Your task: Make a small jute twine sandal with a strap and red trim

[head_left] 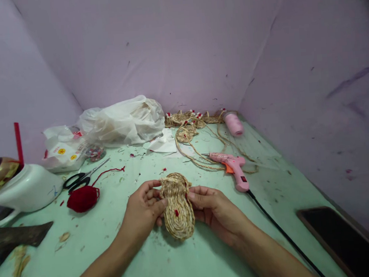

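Observation:
Between my two hands is a small slipper woven of straw cord (179, 218), its rounded sole end towards me and a raised band across the far end. A red bit shows in its middle. My left hand (145, 206) pinches its left edge, thumb on top and fingers curled behind. On the opposite edge, my right hand (214, 209) grips with thumb and fingers, close to another red spot. A pink glue gun (233, 164) lies to the right of my hands, and a ball of red yarn (84, 199) sits to the left.
Black-handled scissors (81, 180) lie behind the yarn. At the back are a white plastic bag (124, 120), woven straw pieces (186, 119), loose straw cord (202, 165) and a pink thread spool (233, 124). A white mug (30, 188) stands left; a dark phone (341, 237) lies right.

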`<state>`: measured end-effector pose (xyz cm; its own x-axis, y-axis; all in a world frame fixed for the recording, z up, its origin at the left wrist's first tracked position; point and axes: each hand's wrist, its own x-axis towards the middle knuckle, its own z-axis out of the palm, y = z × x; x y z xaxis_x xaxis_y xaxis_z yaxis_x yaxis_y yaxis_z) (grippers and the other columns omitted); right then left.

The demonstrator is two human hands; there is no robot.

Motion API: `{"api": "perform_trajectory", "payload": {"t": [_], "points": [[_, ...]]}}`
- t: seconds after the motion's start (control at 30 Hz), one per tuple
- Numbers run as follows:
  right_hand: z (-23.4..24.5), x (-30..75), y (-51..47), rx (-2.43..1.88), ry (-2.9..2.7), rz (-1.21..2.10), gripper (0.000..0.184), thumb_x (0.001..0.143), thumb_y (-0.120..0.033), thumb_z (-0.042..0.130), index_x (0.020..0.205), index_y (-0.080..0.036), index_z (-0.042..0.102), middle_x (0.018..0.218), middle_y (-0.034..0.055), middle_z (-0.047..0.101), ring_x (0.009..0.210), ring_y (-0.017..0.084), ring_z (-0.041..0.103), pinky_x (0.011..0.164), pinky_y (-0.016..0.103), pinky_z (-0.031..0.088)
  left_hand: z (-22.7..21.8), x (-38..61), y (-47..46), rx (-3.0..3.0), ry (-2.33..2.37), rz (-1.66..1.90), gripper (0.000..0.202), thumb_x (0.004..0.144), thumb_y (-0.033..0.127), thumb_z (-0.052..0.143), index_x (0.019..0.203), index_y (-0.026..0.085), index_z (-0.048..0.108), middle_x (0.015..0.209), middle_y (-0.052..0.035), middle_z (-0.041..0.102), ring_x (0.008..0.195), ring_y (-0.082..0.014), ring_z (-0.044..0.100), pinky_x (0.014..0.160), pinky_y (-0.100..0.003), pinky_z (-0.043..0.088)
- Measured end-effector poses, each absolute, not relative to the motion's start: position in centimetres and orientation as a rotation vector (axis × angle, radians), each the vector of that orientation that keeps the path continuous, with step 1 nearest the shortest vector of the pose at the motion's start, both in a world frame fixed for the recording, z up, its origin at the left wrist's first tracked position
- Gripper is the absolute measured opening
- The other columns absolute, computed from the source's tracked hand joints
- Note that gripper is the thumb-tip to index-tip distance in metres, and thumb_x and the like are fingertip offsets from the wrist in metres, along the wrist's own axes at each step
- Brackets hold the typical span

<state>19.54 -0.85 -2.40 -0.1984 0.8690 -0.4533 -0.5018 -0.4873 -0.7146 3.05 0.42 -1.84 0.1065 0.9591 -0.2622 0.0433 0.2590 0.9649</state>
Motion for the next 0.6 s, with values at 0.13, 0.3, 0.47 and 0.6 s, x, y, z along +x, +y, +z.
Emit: {"api": "perform_trajectory", "payload": {"t": [0.13, 0.3, 0.47, 0.6], "points": [[-2.4, 19.4, -0.9, -1.199, -0.553, 1.723, 0.029, 0.051, -0.026, 0.077, 0.069, -0.011, 0.059, 0.062, 0.0025, 0.063, 0.054, 0.012, 0.056, 0.056, 0.025, 0.045, -1.6, 3.3, 0.2, 1.092, 1.263, 0.905, 0.052, 0.058, 0.028, 0.068, 0.101, 0.015, 0.042, 0.067, 0.0046, 0.051, 0.039, -0.0065, 0.046, 0.031, -0.019, 0.039], [-2.6, 19.3, -0.9, -1.22, -0.571, 1.692, 0.026, 0.055, -0.028, 0.072, 0.072, -0.013, 0.058, 0.06, 0.0008, 0.061, 0.049, 0.01, 0.053, 0.049, 0.024, 0.04, -1.5, 3.6, -0.2, 1.097, 1.234, 0.845, 0.064, 0.058, 0.029, 0.069, 0.111, 0.017, 0.035, 0.068, 0.0044, 0.05, 0.045, -0.0093, 0.048, 0.035, -0.021, 0.041], [-2.9, 19.3, -0.6, -1.277, -0.7, 1.549, 0.027, 0.053, -0.029, 0.072, 0.072, -0.014, 0.061, 0.06, 0.0003, 0.062, 0.054, 0.012, 0.054, 0.053, 0.025, 0.041, -0.6, 2.6, 0.2, 1.269, 1.327, 0.727, 0.06, 0.061, 0.041, 0.068, 0.11, 0.015, 0.046, 0.086, -0.0057, 0.058, 0.056, -0.0128, 0.052, 0.043, -0.022, 0.04], [-2.5, 19.3, -0.6, -1.274, -0.859, 1.497, 0.02, 0.053, -0.027, 0.073, 0.067, -0.015, 0.063, 0.06, -0.0009, 0.063, 0.058, 0.012, 0.053, 0.056, 0.024, 0.04, 0.8, 1.5, 0.6, 1.341, 1.382, 0.823, 0.049, 0.064, 0.045, 0.066, 0.103, 0.015, 0.058, 0.103, -0.0116, 0.06, 0.089, -0.026, 0.056, 0.064, -0.029, 0.045]]}}
